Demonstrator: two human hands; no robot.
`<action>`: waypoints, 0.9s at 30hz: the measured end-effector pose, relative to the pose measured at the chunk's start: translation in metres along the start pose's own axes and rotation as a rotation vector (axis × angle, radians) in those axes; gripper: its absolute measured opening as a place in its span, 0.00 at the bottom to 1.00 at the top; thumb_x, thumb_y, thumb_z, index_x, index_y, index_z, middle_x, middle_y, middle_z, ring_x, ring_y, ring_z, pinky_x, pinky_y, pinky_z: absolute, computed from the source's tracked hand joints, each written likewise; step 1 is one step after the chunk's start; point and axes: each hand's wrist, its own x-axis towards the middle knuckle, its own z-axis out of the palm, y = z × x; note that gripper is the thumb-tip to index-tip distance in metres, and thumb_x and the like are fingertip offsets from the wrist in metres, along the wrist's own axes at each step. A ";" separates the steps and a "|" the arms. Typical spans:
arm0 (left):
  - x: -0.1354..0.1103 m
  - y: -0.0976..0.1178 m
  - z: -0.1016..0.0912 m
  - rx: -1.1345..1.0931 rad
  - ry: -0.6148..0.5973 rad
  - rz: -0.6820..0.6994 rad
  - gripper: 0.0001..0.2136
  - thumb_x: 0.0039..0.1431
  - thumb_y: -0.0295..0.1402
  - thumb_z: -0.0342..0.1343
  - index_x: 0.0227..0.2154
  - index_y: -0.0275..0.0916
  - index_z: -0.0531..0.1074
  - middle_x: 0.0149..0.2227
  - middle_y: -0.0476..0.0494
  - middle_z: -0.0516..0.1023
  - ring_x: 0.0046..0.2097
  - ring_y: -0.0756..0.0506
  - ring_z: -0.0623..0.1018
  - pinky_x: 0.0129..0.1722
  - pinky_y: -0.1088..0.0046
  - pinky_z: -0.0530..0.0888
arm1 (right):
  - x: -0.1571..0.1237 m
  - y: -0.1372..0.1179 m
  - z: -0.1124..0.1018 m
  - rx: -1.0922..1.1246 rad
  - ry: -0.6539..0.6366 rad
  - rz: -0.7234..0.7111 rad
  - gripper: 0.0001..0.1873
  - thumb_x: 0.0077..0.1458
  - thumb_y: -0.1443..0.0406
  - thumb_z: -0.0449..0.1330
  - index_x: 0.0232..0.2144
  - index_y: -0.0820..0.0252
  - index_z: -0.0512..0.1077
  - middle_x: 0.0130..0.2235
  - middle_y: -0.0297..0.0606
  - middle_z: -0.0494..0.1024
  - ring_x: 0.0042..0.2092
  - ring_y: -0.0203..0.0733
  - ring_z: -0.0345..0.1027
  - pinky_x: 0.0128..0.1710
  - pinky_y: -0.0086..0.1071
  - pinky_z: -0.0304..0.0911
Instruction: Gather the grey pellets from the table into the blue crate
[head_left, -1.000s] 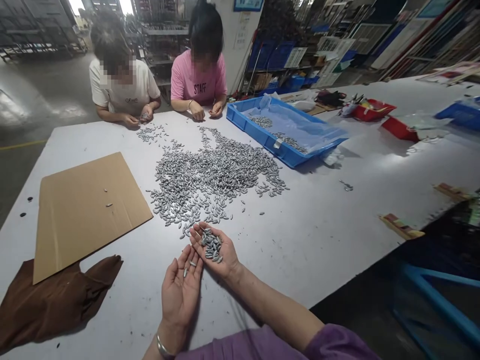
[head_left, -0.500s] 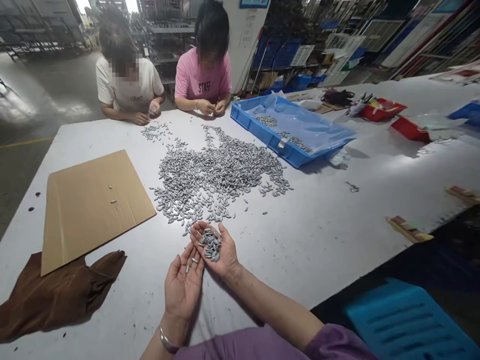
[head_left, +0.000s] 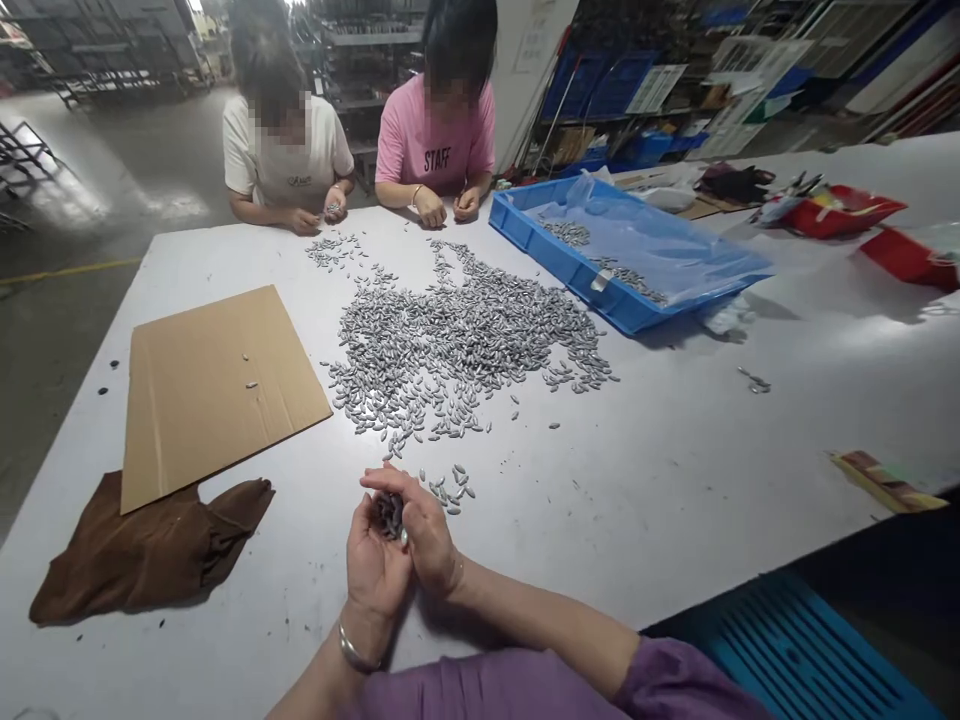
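My left hand (head_left: 379, 570) is cupped palm up above the near part of the table. It holds a handful of small silver-grey, spindle-shaped pieces (head_left: 388, 515). My right hand (head_left: 429, 530) is turned on its side and curved over the same handful, so the pieces lie between both palms. Its fingers hide part of them. Just beyond it, several loose pieces (head_left: 452, 491) lie on the table. A wide spread of the same pieces (head_left: 465, 330) covers the middle of the white table (head_left: 637, 520).
To the left are a cardboard sheet (head_left: 217, 400) with two pieces on it and a brown cloth (head_left: 150, 550). A blue tray (head_left: 559, 255) lined with plastic stands at the back right. Two co-workers (head_left: 289, 150) handle pieces across the table. A blue stool (head_left: 810, 650) is at lower right.
My right hand has tipped over toward the left, and its pieces now sit between both palms. Several loose pieces now lie beyond my right hand. The view has shifted slightly.
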 end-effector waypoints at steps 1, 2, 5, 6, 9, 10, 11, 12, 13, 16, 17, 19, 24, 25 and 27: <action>0.000 0.001 0.000 -0.014 -0.014 -0.025 0.17 0.72 0.31 0.44 0.52 0.37 0.76 0.45 0.39 0.83 0.51 0.44 0.82 0.54 0.66 0.77 | -0.001 -0.004 0.003 -0.032 -0.037 -0.015 0.34 0.59 0.38 0.54 0.47 0.57 0.81 0.49 0.45 0.80 0.58 0.52 0.69 0.70 0.46 0.47; 0.000 0.002 0.000 -0.027 -0.037 -0.051 0.17 0.72 0.32 0.43 0.54 0.37 0.75 0.47 0.38 0.83 0.53 0.43 0.81 0.55 0.66 0.76 | -0.001 -0.009 0.005 -0.048 -0.072 -0.026 0.36 0.57 0.37 0.55 0.47 0.58 0.81 0.49 0.46 0.80 0.58 0.53 0.69 0.72 0.46 0.43; -0.001 0.004 0.000 -0.043 -0.060 -0.076 0.17 0.71 0.32 0.44 0.55 0.37 0.74 0.49 0.36 0.82 0.55 0.42 0.80 0.54 0.64 0.77 | 0.005 -0.026 0.000 -0.018 -0.073 -0.042 0.36 0.55 0.37 0.57 0.47 0.59 0.80 0.50 0.47 0.79 0.60 0.55 0.67 0.72 0.48 0.44; -0.001 0.004 0.000 -0.041 -0.042 -0.065 0.17 0.71 0.32 0.45 0.55 0.37 0.74 0.49 0.35 0.82 0.54 0.41 0.80 0.53 0.63 0.78 | 0.009 -0.031 -0.007 -0.013 -0.035 -0.047 0.34 0.55 0.39 0.59 0.48 0.59 0.80 0.51 0.47 0.78 0.61 0.55 0.66 0.71 0.49 0.47; -0.002 0.007 0.003 -0.041 0.023 -0.037 0.16 0.70 0.31 0.48 0.56 0.36 0.74 0.51 0.32 0.81 0.55 0.37 0.80 0.52 0.57 0.79 | 0.021 -0.038 -0.039 -0.120 0.102 -0.037 0.24 0.58 0.49 0.62 0.50 0.56 0.77 0.54 0.44 0.76 0.59 0.52 0.65 0.67 0.48 0.55; -0.002 0.008 0.004 -0.044 0.034 -0.034 0.17 0.69 0.31 0.48 0.56 0.36 0.73 0.52 0.32 0.81 0.56 0.36 0.79 0.52 0.55 0.79 | 0.024 -0.038 -0.053 -0.211 0.137 -0.024 0.21 0.59 0.52 0.63 0.50 0.54 0.76 0.54 0.43 0.75 0.57 0.50 0.65 0.65 0.48 0.58; -0.002 0.008 0.005 -0.046 0.040 -0.030 0.17 0.69 0.30 0.49 0.57 0.36 0.72 0.52 0.32 0.81 0.57 0.36 0.79 0.52 0.55 0.79 | 0.025 -0.036 -0.066 -0.330 0.161 -0.011 0.18 0.59 0.54 0.62 0.49 0.54 0.76 0.53 0.42 0.75 0.55 0.50 0.66 0.63 0.48 0.60; -0.002 0.009 0.005 -0.045 0.042 -0.027 0.18 0.69 0.30 0.49 0.59 0.37 0.71 0.52 0.32 0.81 0.57 0.36 0.78 0.52 0.55 0.79 | 0.024 -0.033 -0.079 -0.468 0.171 0.003 0.17 0.60 0.55 0.62 0.49 0.54 0.75 0.52 0.43 0.75 0.52 0.49 0.67 0.61 0.48 0.63; -0.002 0.010 0.006 -0.042 0.039 -0.021 0.18 0.69 0.30 0.49 0.60 0.37 0.70 0.52 0.32 0.81 0.57 0.36 0.78 0.53 0.55 0.79 | 0.022 -0.029 -0.090 -0.613 0.164 0.015 0.17 0.60 0.55 0.61 0.48 0.54 0.75 0.50 0.44 0.75 0.49 0.49 0.68 0.57 0.48 0.65; 0.000 0.012 0.006 -0.035 0.018 -0.008 0.20 0.70 0.30 0.48 0.62 0.37 0.68 0.53 0.32 0.80 0.57 0.37 0.78 0.54 0.54 0.78 | 0.006 -0.019 -0.113 -0.967 0.062 0.062 0.20 0.59 0.55 0.61 0.51 0.58 0.73 0.47 0.48 0.72 0.41 0.50 0.69 0.47 0.49 0.69; 0.000 0.012 0.006 -0.032 0.012 -0.005 0.20 0.70 0.29 0.48 0.62 0.37 0.68 0.53 0.32 0.80 0.57 0.37 0.78 0.55 0.53 0.77 | 0.000 -0.017 -0.117 -1.034 0.016 0.086 0.22 0.59 0.54 0.61 0.52 0.58 0.72 0.47 0.49 0.71 0.40 0.50 0.69 0.45 0.49 0.70; 0.000 0.013 0.006 -0.022 0.013 0.003 0.20 0.70 0.29 0.48 0.62 0.37 0.68 0.53 0.32 0.80 0.57 0.37 0.79 0.55 0.54 0.77 | -0.009 -0.015 -0.119 -1.107 -0.055 0.123 0.26 0.57 0.55 0.63 0.55 0.57 0.70 0.48 0.48 0.70 0.39 0.50 0.69 0.41 0.46 0.69; -0.001 0.017 0.008 0.009 0.019 0.013 0.18 0.69 0.29 0.48 0.58 0.36 0.72 0.51 0.32 0.81 0.55 0.38 0.80 0.51 0.57 0.79 | -0.007 -0.009 -0.105 -1.133 -0.163 0.124 0.25 0.56 0.61 0.65 0.55 0.58 0.67 0.46 0.45 0.68 0.37 0.45 0.67 0.38 0.38 0.67; -0.001 0.019 0.009 0.016 0.010 0.024 0.17 0.69 0.29 0.48 0.57 0.36 0.73 0.51 0.32 0.81 0.54 0.38 0.80 0.51 0.57 0.79 | -0.004 -0.006 -0.100 -1.125 -0.178 0.121 0.22 0.56 0.63 0.64 0.53 0.58 0.68 0.45 0.44 0.69 0.37 0.45 0.67 0.38 0.38 0.66; -0.001 0.028 0.011 0.026 -0.003 0.062 0.16 0.68 0.29 0.48 0.53 0.36 0.76 0.49 0.33 0.82 0.53 0.39 0.81 0.49 0.58 0.80 | 0.003 0.000 -0.090 -1.087 -0.201 0.106 0.16 0.57 0.67 0.62 0.48 0.58 0.70 0.44 0.43 0.69 0.38 0.45 0.66 0.41 0.39 0.66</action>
